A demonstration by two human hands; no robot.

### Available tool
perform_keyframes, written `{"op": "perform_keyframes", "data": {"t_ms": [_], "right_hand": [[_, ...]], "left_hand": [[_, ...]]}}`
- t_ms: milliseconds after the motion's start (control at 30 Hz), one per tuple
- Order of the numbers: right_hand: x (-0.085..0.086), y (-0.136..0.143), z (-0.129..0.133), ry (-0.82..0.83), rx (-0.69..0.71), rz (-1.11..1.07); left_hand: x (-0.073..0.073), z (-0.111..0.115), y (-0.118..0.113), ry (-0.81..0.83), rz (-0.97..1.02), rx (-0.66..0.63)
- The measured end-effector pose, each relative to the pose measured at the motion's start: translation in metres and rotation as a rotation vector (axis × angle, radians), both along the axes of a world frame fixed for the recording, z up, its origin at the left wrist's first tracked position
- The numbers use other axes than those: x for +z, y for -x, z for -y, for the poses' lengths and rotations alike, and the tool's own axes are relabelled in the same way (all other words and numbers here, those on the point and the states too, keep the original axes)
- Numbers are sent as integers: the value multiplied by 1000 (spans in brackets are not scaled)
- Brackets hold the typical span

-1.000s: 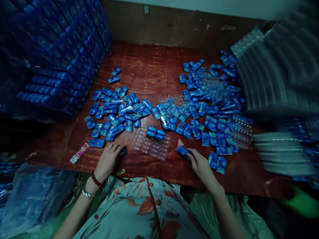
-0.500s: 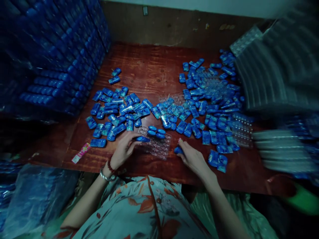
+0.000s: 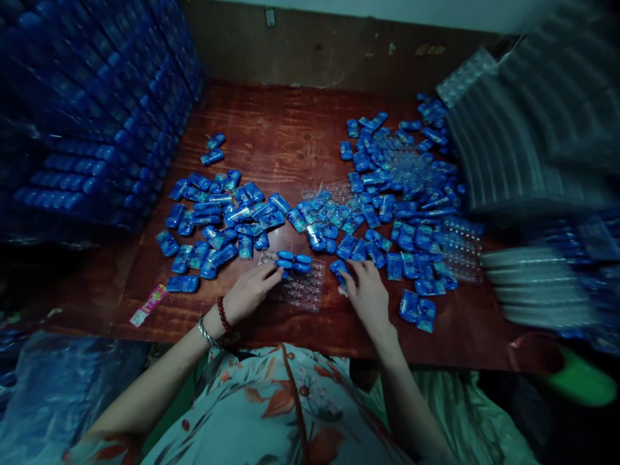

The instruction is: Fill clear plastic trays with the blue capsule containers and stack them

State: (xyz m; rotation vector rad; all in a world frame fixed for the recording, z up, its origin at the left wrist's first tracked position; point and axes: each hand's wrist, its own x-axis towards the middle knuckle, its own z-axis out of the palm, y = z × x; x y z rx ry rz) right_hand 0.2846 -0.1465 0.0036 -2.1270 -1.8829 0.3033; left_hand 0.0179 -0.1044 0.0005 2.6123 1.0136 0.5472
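A clear plastic tray (image 3: pixel 310 297) with rows of small hollows lies in front of me, with several small blue packets (image 3: pixel 303 259) standing on edge near its far side. My left hand (image 3: pixel 254 287) reaches over the tray's left part, its fingertips closed on a blue packet (image 3: pixel 285 274) beside that group. To the right of the tray, my right hand (image 3: pixel 367 290) has its thumb and fingers around another blue packet (image 3: pixel 338 270), which lies tilted with its printed face partly showing.
Loose blue packets (image 3: pixel 213 213) are heaped left, centre and right on the red-brown wooden table (image 3: pixel 271 123). Stacked filled trays (image 3: pixel 111 116) rise at the left. Stacks of clear trays (image 3: pixel 504 142) stand at the right. A pink strip (image 3: pixel 148 305) lies near the front edge.
My left hand has brought its packet rightward against the group in the tray. My right hand has moved a little up, and the packet at its fingers now shows more. The view has shifted slightly.
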Motion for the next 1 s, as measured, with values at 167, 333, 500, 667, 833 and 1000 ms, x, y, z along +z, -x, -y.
{"op": "perform_keyframes", "data": {"t_ms": [167,333,500,667,833,1000], "right_hand": [[2,-5,-18,286,177,147],[11,-18,-11,155,85,-167],[10,11,13,-6,65,-630],[-5,48,10,-85,361,-360],[4,53,-4,-35,558,-52],[23,64,-14,3,555,114]], "left_hand": [[4,-6,2,48,6,29],[1,2,6,43,24,19],[0,6,4,53,1,45],[0,4,-5,44,-23,4],[-11,3,-8,20,75,19],[-21,6,-6,-57,113,89]]}}
